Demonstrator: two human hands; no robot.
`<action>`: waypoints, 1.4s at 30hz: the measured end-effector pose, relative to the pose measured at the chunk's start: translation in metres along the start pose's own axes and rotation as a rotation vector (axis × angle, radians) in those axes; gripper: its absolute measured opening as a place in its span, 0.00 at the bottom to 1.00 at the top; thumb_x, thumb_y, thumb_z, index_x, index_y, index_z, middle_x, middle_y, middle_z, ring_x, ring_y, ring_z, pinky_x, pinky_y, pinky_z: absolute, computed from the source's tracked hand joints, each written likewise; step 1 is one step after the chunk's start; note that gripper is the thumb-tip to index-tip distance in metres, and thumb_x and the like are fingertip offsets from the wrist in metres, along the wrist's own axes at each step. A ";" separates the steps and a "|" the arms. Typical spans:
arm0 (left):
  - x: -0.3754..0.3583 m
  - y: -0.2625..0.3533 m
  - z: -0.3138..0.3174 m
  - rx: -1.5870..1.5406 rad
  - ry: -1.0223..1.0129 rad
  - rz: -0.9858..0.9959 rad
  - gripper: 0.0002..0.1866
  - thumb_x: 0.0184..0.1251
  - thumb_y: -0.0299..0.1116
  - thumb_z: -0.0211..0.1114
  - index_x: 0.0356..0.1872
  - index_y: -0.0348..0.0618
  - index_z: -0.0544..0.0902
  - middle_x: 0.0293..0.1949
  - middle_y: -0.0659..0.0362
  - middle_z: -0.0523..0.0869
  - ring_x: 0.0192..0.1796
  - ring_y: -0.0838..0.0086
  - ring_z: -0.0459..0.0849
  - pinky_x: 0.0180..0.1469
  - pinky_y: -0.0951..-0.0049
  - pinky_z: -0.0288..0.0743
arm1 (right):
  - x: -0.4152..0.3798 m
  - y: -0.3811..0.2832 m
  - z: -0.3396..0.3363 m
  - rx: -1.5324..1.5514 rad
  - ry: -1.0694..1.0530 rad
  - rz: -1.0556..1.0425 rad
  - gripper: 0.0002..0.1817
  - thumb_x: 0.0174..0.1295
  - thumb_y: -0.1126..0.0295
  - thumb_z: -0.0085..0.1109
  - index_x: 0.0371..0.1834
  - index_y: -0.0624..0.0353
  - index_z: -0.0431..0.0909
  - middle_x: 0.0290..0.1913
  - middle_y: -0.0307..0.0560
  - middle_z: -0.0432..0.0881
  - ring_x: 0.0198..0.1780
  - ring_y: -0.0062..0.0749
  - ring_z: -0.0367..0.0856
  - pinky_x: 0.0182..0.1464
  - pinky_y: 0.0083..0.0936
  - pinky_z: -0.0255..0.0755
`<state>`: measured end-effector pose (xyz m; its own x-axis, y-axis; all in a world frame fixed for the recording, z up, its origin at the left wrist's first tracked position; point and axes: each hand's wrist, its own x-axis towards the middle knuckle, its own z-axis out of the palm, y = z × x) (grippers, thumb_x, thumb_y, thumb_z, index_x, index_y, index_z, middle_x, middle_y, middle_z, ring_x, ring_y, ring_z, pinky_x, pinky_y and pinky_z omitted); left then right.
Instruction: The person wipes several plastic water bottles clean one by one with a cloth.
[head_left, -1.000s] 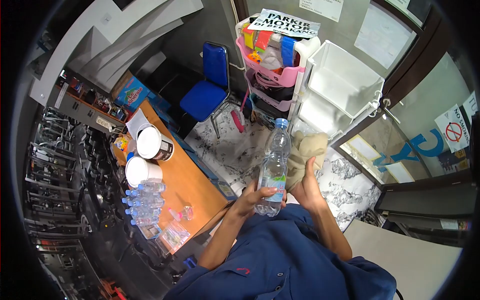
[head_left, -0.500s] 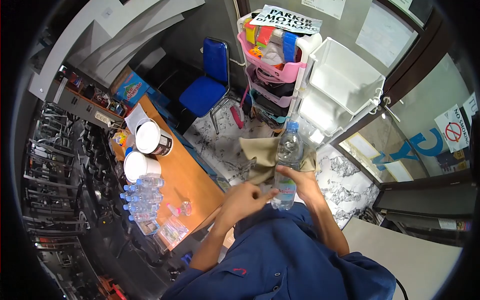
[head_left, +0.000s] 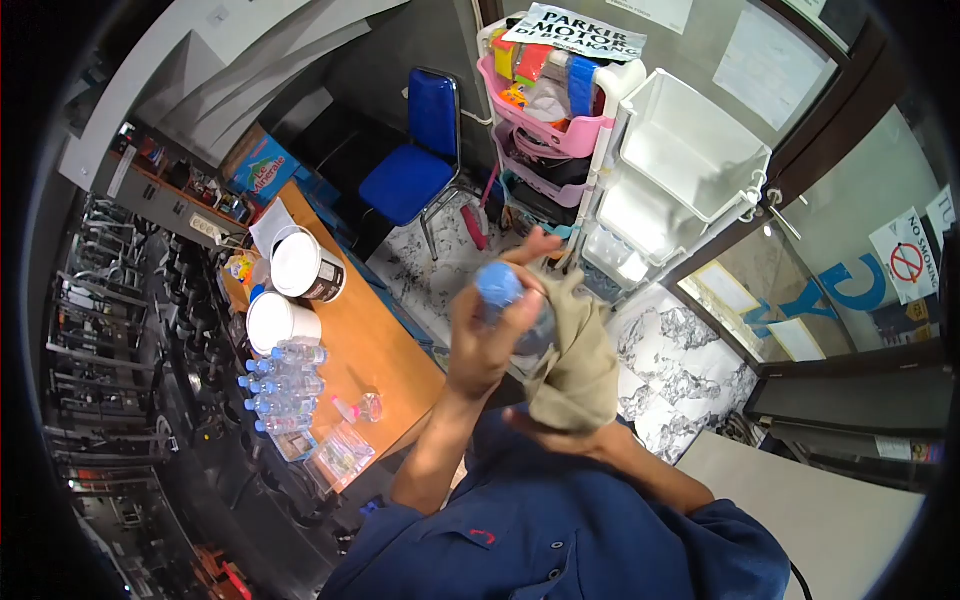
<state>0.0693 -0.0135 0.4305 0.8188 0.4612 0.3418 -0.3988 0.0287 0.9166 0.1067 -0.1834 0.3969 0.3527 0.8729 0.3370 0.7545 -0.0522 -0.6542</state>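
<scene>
In the head view my left hand (head_left: 482, 335) grips a clear plastic water bottle (head_left: 536, 335) close to its blue cap (head_left: 498, 285). The bottle tilts, its cap end toward the upper left, and its lower part is hidden by a beige cloth (head_left: 580, 365). My right hand (head_left: 560, 437) is under the cloth, holding it against the bottle; most of its fingers are covered. Slight blur smears the cap and the left fingers.
To the left, a wooden table (head_left: 375, 345) bears several water bottles (head_left: 285, 388), two white buckets (head_left: 305, 265) and a small pink-topped bottle (head_left: 368, 407). A blue chair (head_left: 410, 185), a pink basket rack (head_left: 545, 135) and white bins (head_left: 690, 150) stand ahead. A pale surface (head_left: 800, 520) lies right.
My left hand has moved up from the bottle's base to near its cap. The bottle has tipped left, and my right hand has brought the cloth around its lower part.
</scene>
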 end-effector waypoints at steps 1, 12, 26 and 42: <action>0.002 0.000 0.000 -0.096 0.063 0.009 0.07 0.74 0.27 0.59 0.46 0.38 0.82 0.68 0.40 0.84 0.82 0.51 0.71 0.86 0.45 0.52 | -0.002 -0.007 -0.004 -0.130 -0.018 -0.088 0.27 0.59 0.49 0.77 0.50 0.55 0.80 0.53 0.50 0.81 0.54 0.47 0.81 0.62 0.44 0.72; -0.008 0.018 0.039 -0.196 0.165 0.238 0.06 0.67 0.22 0.61 0.43 0.36 0.78 0.39 0.49 0.85 0.47 0.63 0.87 0.77 0.44 0.72 | 0.018 0.020 -0.005 0.208 0.528 -0.055 0.35 0.74 0.43 0.61 0.68 0.63 0.79 0.67 0.61 0.80 0.69 0.58 0.77 0.73 0.51 0.66; 0.019 0.021 0.010 -0.647 -0.260 -0.173 0.10 0.69 0.37 0.64 0.37 0.41 0.77 0.34 0.56 0.80 0.43 0.66 0.84 0.66 0.49 0.82 | 0.005 0.105 0.040 1.937 -0.283 0.310 0.27 0.85 0.56 0.49 0.76 0.66 0.72 0.69 0.54 0.82 0.68 0.39 0.83 0.72 0.39 0.76; 0.019 -0.035 -0.022 -0.362 -0.038 -0.157 0.08 0.66 0.34 0.64 0.36 0.40 0.80 0.33 0.56 0.83 0.41 0.68 0.85 0.52 0.61 0.82 | -0.021 0.081 0.049 2.063 0.089 1.158 0.23 0.84 0.54 0.45 0.63 0.60 0.80 0.56 0.54 0.89 0.54 0.45 0.90 0.61 0.43 0.87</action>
<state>0.0896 0.0135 0.4004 0.8935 0.3930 0.2171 -0.3817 0.4105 0.8281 0.1329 -0.1823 0.3035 0.1170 0.8337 -0.5397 -0.9931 0.0982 -0.0637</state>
